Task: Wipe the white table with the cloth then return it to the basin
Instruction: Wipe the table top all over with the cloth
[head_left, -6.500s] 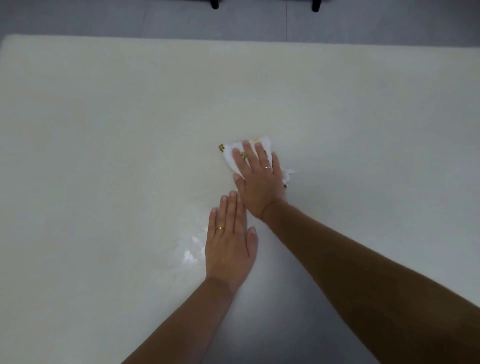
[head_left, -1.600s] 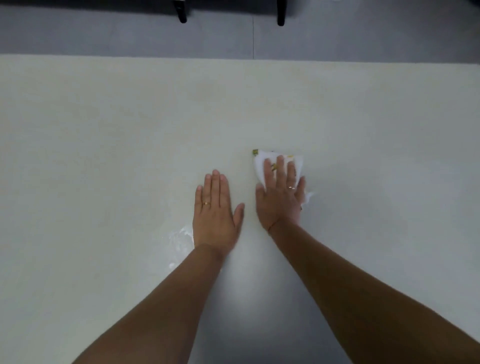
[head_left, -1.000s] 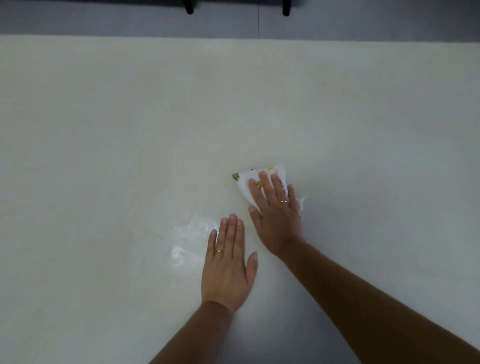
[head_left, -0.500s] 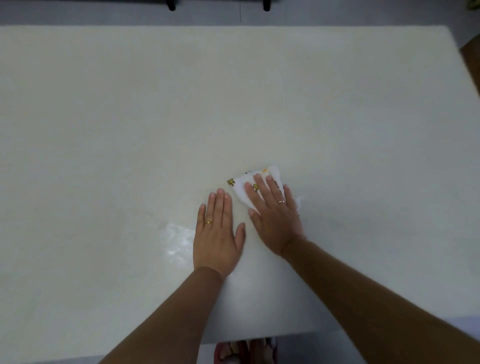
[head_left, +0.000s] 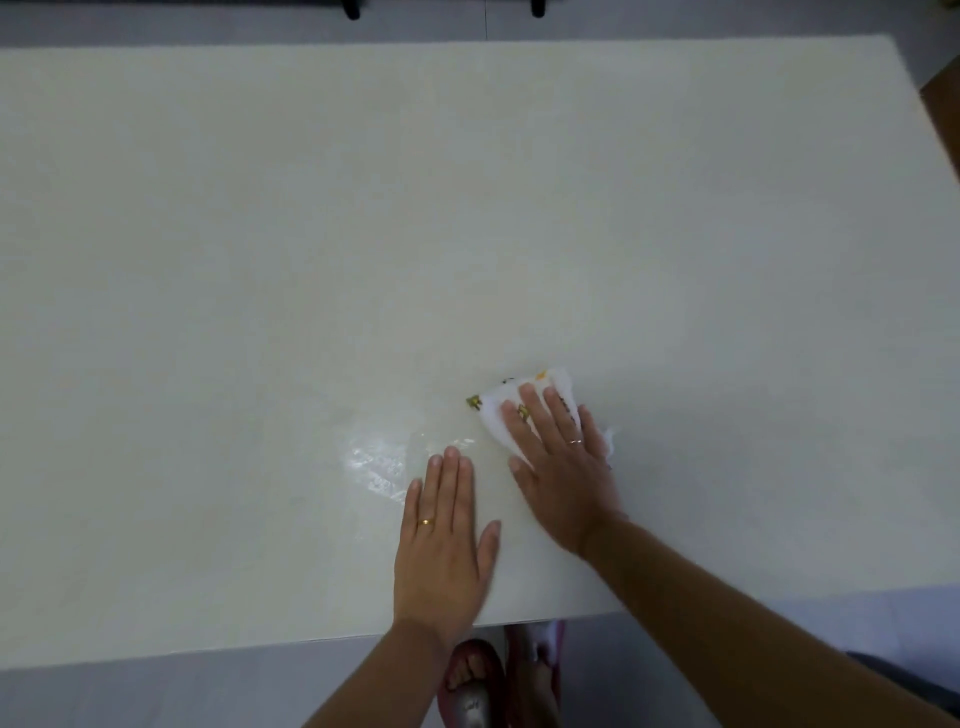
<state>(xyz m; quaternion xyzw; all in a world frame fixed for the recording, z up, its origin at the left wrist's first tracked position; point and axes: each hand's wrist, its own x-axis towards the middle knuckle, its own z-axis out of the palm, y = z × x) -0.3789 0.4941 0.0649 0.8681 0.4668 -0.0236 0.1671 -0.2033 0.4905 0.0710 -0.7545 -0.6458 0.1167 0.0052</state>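
Right hand (head_left: 563, 467) presses the cloth (head_left: 493, 413) flat, left hand (head_left: 441, 551) lies flat and empty; the wet patch (head_left: 376, 460) left of the cloth may get missed.

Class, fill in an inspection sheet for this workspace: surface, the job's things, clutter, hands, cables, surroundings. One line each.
Surface: white table, with a wet shiny patch toward the near edge.
Job's things: cloth, white with small coloured prints, lies on the table; basin not in view.
Clutter: nothing seen.
Hands: right hand presses flat on the cloth; left hand rests flat on the table, holding nothing.
Cables: nothing seen.
Surroundings: grey floor; two dark furniture legs beyond the far edge; sandalled feet below the near edge.
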